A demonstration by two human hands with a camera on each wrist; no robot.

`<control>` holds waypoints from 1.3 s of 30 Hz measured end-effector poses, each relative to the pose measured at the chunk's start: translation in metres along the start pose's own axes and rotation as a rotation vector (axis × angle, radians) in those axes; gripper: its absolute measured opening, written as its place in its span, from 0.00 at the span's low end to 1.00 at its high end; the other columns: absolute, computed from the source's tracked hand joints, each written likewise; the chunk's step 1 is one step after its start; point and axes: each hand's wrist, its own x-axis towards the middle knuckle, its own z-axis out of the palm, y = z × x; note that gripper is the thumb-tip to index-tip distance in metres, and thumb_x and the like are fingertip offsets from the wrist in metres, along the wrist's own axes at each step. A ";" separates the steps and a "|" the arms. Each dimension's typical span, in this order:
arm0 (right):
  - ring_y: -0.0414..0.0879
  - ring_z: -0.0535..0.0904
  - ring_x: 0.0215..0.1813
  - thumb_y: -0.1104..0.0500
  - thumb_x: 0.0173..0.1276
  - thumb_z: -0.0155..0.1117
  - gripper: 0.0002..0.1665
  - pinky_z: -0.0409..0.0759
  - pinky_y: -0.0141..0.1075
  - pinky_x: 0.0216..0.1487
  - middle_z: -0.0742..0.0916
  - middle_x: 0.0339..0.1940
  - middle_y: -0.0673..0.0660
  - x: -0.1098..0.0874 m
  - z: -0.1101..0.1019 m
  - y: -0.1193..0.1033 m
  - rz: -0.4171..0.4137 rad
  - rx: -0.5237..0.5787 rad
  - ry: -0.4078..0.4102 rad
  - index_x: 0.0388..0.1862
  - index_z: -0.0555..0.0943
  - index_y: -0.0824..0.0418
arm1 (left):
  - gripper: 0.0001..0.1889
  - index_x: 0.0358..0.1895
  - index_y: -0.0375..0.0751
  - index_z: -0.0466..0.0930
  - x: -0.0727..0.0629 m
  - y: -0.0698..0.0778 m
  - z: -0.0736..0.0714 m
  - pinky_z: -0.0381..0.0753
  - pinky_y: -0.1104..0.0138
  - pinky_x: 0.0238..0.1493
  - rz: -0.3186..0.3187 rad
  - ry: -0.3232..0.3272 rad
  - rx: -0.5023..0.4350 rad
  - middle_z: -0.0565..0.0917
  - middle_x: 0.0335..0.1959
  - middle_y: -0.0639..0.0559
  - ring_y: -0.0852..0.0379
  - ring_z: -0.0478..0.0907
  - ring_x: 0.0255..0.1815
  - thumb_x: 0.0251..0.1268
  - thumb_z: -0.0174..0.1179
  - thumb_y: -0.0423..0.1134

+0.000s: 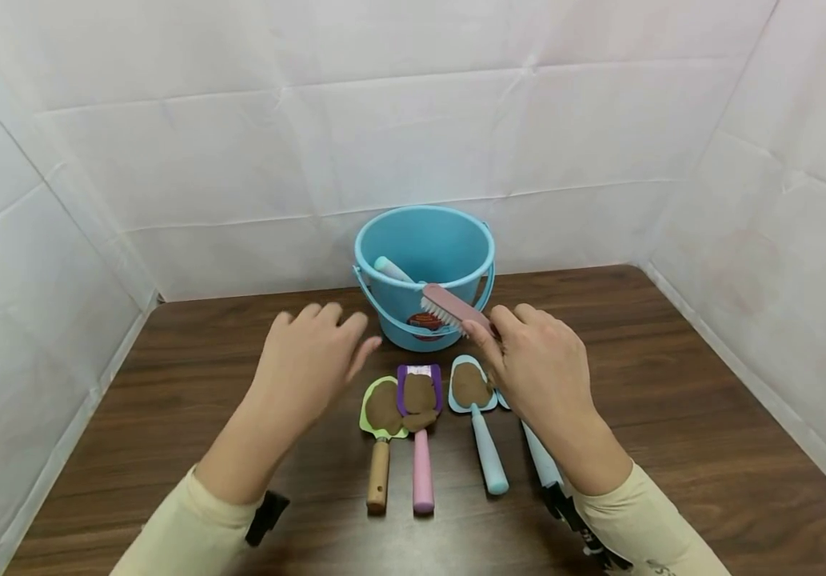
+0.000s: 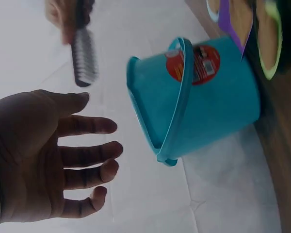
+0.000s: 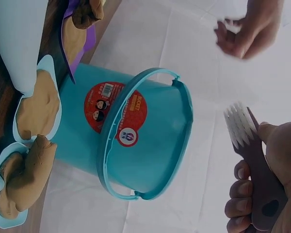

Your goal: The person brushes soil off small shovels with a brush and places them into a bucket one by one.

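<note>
Head view: the right hand grasps the pink brush by its handle, fingers curled round it as the right wrist camera shows. The brush's long axis slants from that hand toward the far left, and its head overlaps the near side of the blue bucket in this view; whether the two touch cannot be told. The bristles face left and nearward. The left hand is empty, its fingers loosely bent, to the left of the brush and apart from it, so the right hand is the nearer one, already holding it.

Near the bucket, on the brown table, lie a green spade, a purple spade and a light-blue spade, handles pointing nearward. Another light-blue tool lies partly hidden beneath the right forearm. A pale handle leans inside the bucket.
</note>
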 end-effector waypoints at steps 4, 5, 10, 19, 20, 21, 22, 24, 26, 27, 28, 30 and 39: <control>0.46 0.66 0.20 0.37 0.77 0.55 0.28 0.68 0.39 0.21 0.73 0.18 0.52 -0.001 -0.001 0.001 0.003 0.003 -0.009 0.27 0.78 0.57 | 0.17 0.30 0.46 0.75 -0.024 0.007 0.002 0.69 0.59 0.22 0.000 -0.008 -0.028 0.74 0.22 0.50 0.49 0.73 0.24 0.71 0.63 0.54; 0.46 0.66 0.20 0.37 0.77 0.55 0.28 0.68 0.39 0.21 0.73 0.18 0.52 -0.002 -0.002 0.001 0.007 0.005 -0.011 0.27 0.78 0.57 | 0.18 0.29 0.46 0.74 -0.028 0.008 0.003 0.67 0.59 0.22 -0.001 -0.007 -0.034 0.72 0.21 0.51 0.50 0.72 0.23 0.70 0.63 0.53; 0.46 0.67 0.21 0.36 0.76 0.55 0.28 0.70 0.39 0.21 0.75 0.19 0.53 -0.003 -0.002 0.002 0.024 0.002 -0.023 0.29 0.79 0.58 | 0.18 0.27 0.46 0.72 -0.036 0.009 0.008 0.63 0.61 0.21 -0.009 -0.005 -0.062 0.67 0.19 0.53 0.51 0.67 0.21 0.69 0.65 0.51; 0.46 0.65 0.19 0.40 0.76 0.58 0.25 0.67 0.39 0.20 0.71 0.18 0.52 -0.004 -0.001 0.002 0.026 0.017 -0.025 0.27 0.75 0.57 | 0.14 0.37 0.48 0.81 -0.040 0.012 0.026 0.76 0.59 0.25 0.013 -0.259 -0.170 0.77 0.27 0.54 0.53 0.79 0.29 0.72 0.61 0.54; 0.46 0.65 0.19 0.40 0.76 0.59 0.24 0.66 0.39 0.20 0.71 0.18 0.52 -0.003 -0.001 0.002 0.021 0.018 -0.019 0.27 0.75 0.57 | 0.15 0.38 0.48 0.82 -0.041 0.014 0.030 0.77 0.58 0.26 0.016 -0.305 -0.180 0.78 0.27 0.55 0.54 0.79 0.30 0.72 0.60 0.55; 0.46 0.64 0.19 0.41 0.76 0.59 0.24 0.66 0.38 0.19 0.70 0.18 0.52 -0.003 -0.001 0.002 0.013 0.018 -0.013 0.27 0.75 0.57 | 0.16 0.38 0.48 0.82 -0.042 0.016 0.034 0.78 0.58 0.28 0.016 -0.350 -0.191 0.79 0.28 0.55 0.54 0.79 0.31 0.73 0.59 0.56; 0.46 0.64 0.19 0.42 0.76 0.60 0.23 0.65 0.38 0.19 0.70 0.18 0.52 -0.003 -0.001 0.002 0.005 0.018 -0.007 0.27 0.74 0.58 | 0.17 0.38 0.48 0.82 -0.044 0.018 0.038 0.79 0.57 0.29 0.020 -0.387 -0.195 0.79 0.28 0.55 0.54 0.80 0.31 0.73 0.58 0.57; 0.46 0.63 0.19 0.43 0.76 0.60 0.23 0.65 0.38 0.19 0.70 0.18 0.53 -0.003 -0.001 0.002 -0.010 0.021 0.003 0.28 0.74 0.59 | 0.19 0.35 0.49 0.82 -0.047 0.023 0.046 0.80 0.56 0.31 0.015 -0.458 -0.208 0.79 0.29 0.55 0.53 0.81 0.33 0.73 0.57 0.60; 0.46 0.62 0.19 0.44 0.76 0.60 0.23 0.64 0.38 0.20 0.69 0.19 0.53 -0.003 -0.001 0.002 -0.019 0.028 0.009 0.28 0.73 0.59 | 0.21 0.31 0.49 0.79 -0.052 0.028 0.054 0.81 0.54 0.33 0.009 -0.509 -0.216 0.79 0.28 0.55 0.52 0.81 0.33 0.71 0.57 0.63; 0.46 0.62 0.19 0.44 0.76 0.61 0.23 0.64 0.38 0.20 0.69 0.19 0.53 -0.003 -0.001 0.002 -0.023 0.031 0.010 0.28 0.73 0.60 | 0.23 0.28 0.50 0.77 -0.054 0.030 0.057 0.81 0.54 0.33 0.006 -0.530 -0.218 0.78 0.27 0.55 0.52 0.81 0.33 0.70 0.57 0.64; 0.46 0.62 0.19 0.45 0.76 0.61 0.23 0.64 0.38 0.20 0.69 0.19 0.53 -0.003 -0.001 0.002 -0.025 0.035 0.009 0.28 0.72 0.60 | 0.24 0.26 0.50 0.76 -0.056 0.032 0.059 0.81 0.54 0.33 0.003 -0.551 -0.216 0.78 0.26 0.55 0.52 0.81 0.33 0.69 0.57 0.66; 0.46 0.62 0.20 0.45 0.76 0.61 0.23 0.64 0.38 0.20 0.69 0.20 0.53 -0.003 -0.001 0.001 -0.023 0.041 0.005 0.29 0.72 0.60 | 0.27 0.22 0.51 0.72 -0.059 0.036 0.063 0.80 0.55 0.32 -0.014 -0.591 -0.220 0.76 0.24 0.56 0.54 0.80 0.31 0.67 0.56 0.69; 0.46 0.62 0.22 0.45 0.76 0.60 0.21 0.65 0.37 0.21 0.69 0.22 0.54 -0.004 -0.001 0.001 -0.008 0.062 -0.045 0.31 0.73 0.59 | 0.31 0.18 0.51 0.69 -0.059 0.042 0.066 0.81 0.54 0.28 -0.107 -0.725 -0.224 0.75 0.22 0.55 0.58 0.76 0.25 0.59 0.59 0.74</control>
